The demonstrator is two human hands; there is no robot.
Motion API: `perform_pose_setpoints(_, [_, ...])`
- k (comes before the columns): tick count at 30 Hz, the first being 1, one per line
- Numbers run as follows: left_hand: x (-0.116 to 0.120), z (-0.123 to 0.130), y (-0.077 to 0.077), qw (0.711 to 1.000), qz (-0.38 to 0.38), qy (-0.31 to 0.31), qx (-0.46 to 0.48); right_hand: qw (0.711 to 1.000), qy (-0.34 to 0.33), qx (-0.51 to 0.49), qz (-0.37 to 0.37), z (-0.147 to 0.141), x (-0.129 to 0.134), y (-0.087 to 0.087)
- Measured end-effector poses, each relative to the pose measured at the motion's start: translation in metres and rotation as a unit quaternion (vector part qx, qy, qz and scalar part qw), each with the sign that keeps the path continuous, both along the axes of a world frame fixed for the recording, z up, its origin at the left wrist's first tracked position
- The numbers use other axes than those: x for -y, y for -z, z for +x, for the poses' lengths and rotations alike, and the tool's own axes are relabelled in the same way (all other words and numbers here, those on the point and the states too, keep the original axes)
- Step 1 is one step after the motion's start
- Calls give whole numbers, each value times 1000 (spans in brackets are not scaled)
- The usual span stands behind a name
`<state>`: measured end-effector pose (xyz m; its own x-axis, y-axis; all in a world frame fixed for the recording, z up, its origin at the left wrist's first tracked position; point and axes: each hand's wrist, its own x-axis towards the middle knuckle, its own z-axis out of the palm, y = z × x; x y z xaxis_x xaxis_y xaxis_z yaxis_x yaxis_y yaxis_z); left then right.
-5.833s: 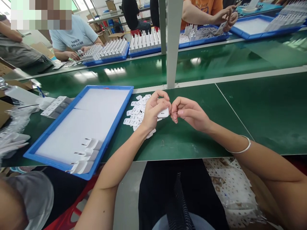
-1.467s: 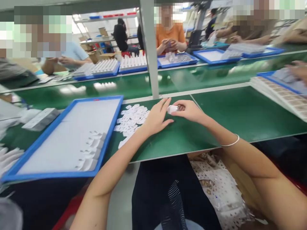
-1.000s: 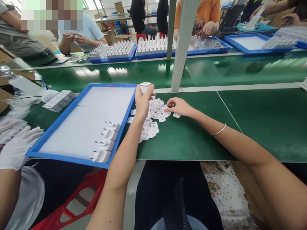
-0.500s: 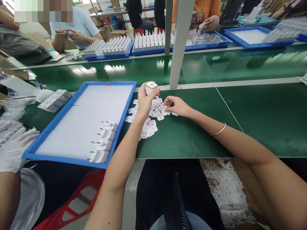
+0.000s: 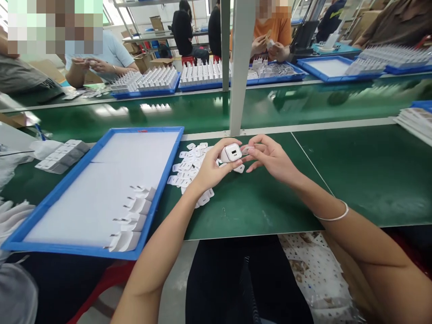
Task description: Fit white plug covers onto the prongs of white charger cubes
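While the left hand (image 5: 213,167) holds a white charger (image 5: 231,153) with its slotted face toward the camera, as the head view shows, the right hand (image 5: 275,159) is just beside it, thumb and fingers pinched on a small flat piece (image 5: 247,150). The left fingers are wrapped around the charger's sides. Both hands are above the tabletop (image 5: 243,216), between its near and far edges; the right wrist wears a white bracelet (image 5: 334,218). Partly behind the left hand, a loose pile of flat pieces (image 5: 189,167) lies near the right edge of a blue-rimmed tray (image 5: 101,173). Along that edge, up from the tray's near right corner, runs a row of four plugs (image 5: 135,222), prongs pointing left. Beyond the tabletop's far edge rises a white post (image 5: 239,67), and past it sit blue trays loaded with more white plugs (image 5: 202,74)
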<state>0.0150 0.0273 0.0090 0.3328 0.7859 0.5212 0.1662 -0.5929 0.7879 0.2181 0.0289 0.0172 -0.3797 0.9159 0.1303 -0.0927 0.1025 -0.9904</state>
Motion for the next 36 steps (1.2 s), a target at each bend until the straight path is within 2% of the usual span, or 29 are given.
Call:
perform_pose_setpoints(3, [5,3,0,1000,4,-4,-9,998,-5,22,56,0,7,-3])
perform_pose_setpoints(6, [7,4,1,1000,8,-5,8,996,15,36,78,-2,12,-4])
perform_pose_setpoints(10, [5,3,3,999,21,-9,25,997,45,-5,57,-5,14,-3])
perform_pose_setpoints(13, [3,1,4,997,71,-4,9,996,52,-59,38,-5,15,-5])
perform_pose_setpoints(17, [3,0,4,992,122,1,-21,993,50,-91,49,-4,22,-10])
perform_pose_setpoints(22, [8,6,-2,983,167,34,-65,994,23,-85,71,-6,29,-13])
perform_pose_setpoints(26, [8,9,-4,977,196,55,-69,993,27,-87,81,-8,30,-13])
perform_pose_setpoints(36, [9,9,-4,970,219,35,-102,993,40,-74,85,-8,33,-13])
